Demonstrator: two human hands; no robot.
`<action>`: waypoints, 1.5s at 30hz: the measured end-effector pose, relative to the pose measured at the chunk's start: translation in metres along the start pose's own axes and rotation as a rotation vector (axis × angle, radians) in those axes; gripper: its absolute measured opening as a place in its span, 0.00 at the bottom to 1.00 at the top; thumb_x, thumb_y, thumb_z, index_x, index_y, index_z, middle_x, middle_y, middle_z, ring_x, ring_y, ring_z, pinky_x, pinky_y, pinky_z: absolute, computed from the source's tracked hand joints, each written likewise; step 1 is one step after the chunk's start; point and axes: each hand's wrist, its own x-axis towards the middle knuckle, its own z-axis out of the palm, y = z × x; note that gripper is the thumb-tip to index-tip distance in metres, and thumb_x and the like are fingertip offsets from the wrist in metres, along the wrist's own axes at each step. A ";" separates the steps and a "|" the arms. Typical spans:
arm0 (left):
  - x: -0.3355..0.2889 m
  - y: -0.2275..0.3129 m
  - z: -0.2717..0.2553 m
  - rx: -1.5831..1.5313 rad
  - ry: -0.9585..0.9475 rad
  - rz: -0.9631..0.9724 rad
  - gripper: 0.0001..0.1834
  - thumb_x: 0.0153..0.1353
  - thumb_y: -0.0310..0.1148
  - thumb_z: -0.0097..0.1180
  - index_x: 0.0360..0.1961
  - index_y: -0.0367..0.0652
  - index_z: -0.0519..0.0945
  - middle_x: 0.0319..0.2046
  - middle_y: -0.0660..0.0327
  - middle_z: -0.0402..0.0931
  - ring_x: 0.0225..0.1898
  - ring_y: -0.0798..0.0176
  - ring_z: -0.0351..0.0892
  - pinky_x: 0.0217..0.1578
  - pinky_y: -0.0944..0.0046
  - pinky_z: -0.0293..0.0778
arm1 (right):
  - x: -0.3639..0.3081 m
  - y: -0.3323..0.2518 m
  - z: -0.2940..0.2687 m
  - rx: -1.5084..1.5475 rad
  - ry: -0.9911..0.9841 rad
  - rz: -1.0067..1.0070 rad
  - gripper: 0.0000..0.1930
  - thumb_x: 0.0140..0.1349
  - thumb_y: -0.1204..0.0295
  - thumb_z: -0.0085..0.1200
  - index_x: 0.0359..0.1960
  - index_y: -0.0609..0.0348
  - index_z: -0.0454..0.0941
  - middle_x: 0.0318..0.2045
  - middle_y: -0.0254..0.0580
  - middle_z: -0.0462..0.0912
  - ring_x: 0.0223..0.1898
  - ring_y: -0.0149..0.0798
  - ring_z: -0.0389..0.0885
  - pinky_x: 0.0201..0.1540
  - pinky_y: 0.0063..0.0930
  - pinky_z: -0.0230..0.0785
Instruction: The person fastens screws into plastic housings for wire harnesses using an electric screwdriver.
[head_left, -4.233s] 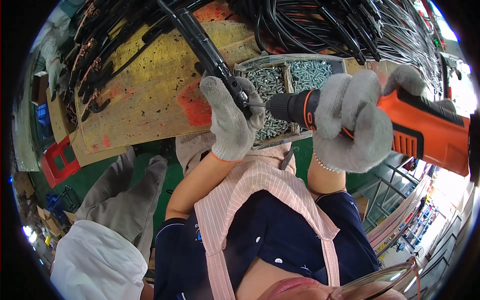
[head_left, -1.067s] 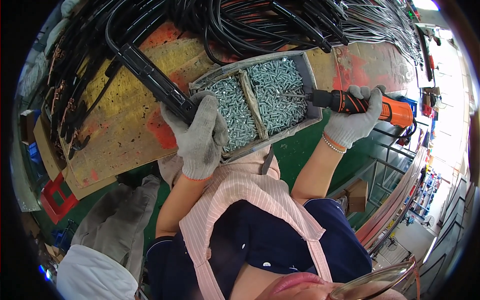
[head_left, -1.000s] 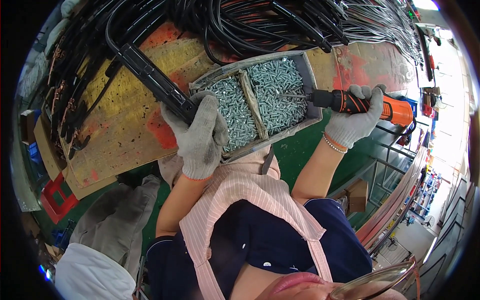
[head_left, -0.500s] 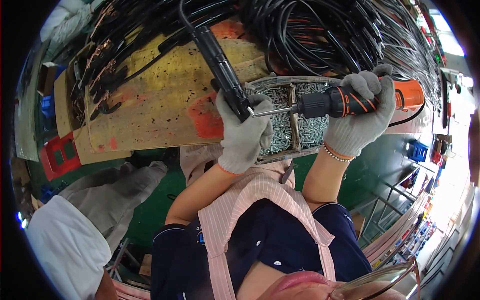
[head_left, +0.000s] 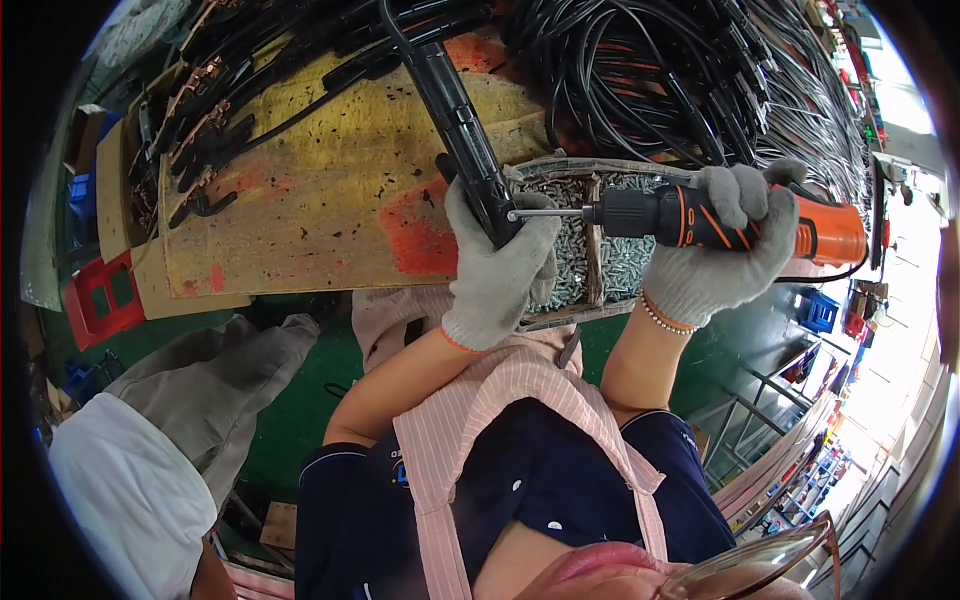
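The left gloved grip wraps the long black plastic holder, the right gloved grip wraps the orange-black power screwdriver, slim metal bit crosswise at the holder's right.

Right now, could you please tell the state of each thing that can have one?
Left hand: gloved, closed around black part
Right hand: gloved, gripping power driver
Power driver: roughly level, bit at black part; whether running, unclear
Black part: held slanted
Box: open, divided, screws in both compartments
Black cables: coiled, piled
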 end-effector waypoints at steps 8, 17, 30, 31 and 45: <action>0.005 -0.008 -0.001 0.000 0.040 0.027 0.33 0.59 0.18 0.53 0.60 0.51 0.51 0.36 0.58 0.74 0.19 0.71 0.74 0.14 0.72 0.71 | -0.012 -0.002 0.020 -0.168 -0.271 -0.069 0.21 0.62 0.76 0.46 0.57 0.54 0.61 0.19 0.29 0.57 0.16 0.23 0.56 0.16 0.13 0.51; 0.000 -0.006 0.001 0.045 0.039 -0.026 0.36 0.59 0.18 0.51 0.62 0.56 0.48 0.35 0.61 0.70 0.18 0.70 0.71 0.14 0.72 0.69 | -0.009 0.001 0.025 -0.252 -0.465 -0.021 0.25 0.58 0.80 0.44 0.59 0.53 0.60 0.23 0.33 0.63 0.15 0.23 0.58 0.14 0.12 0.55; 0.004 -0.005 -0.004 -0.016 0.057 -0.042 0.36 0.59 0.17 0.48 0.64 0.54 0.49 0.38 0.63 0.67 0.21 0.71 0.72 0.18 0.72 0.71 | 0.001 0.020 0.041 -0.402 -0.596 0.037 0.29 0.54 0.84 0.43 0.60 0.53 0.58 0.26 0.38 0.69 0.14 0.24 0.60 0.12 0.12 0.62; 0.005 -0.004 -0.005 -0.016 0.058 -0.042 0.36 0.59 0.17 0.48 0.64 0.54 0.49 0.38 0.63 0.67 0.21 0.71 0.72 0.18 0.72 0.71 | -0.003 0.020 0.044 -0.455 -0.518 0.020 0.27 0.55 0.84 0.43 0.58 0.53 0.59 0.24 0.36 0.68 0.13 0.24 0.60 0.13 0.12 0.61; 0.010 -0.010 -0.009 -0.082 0.013 0.067 0.36 0.56 0.17 0.51 0.63 0.47 0.49 0.31 0.61 0.71 0.16 0.70 0.70 0.13 0.71 0.67 | -0.017 0.009 0.059 -1.002 -0.096 0.056 0.30 0.47 0.91 0.39 0.57 0.60 0.58 0.18 0.37 0.65 0.14 0.34 0.66 0.18 0.26 0.63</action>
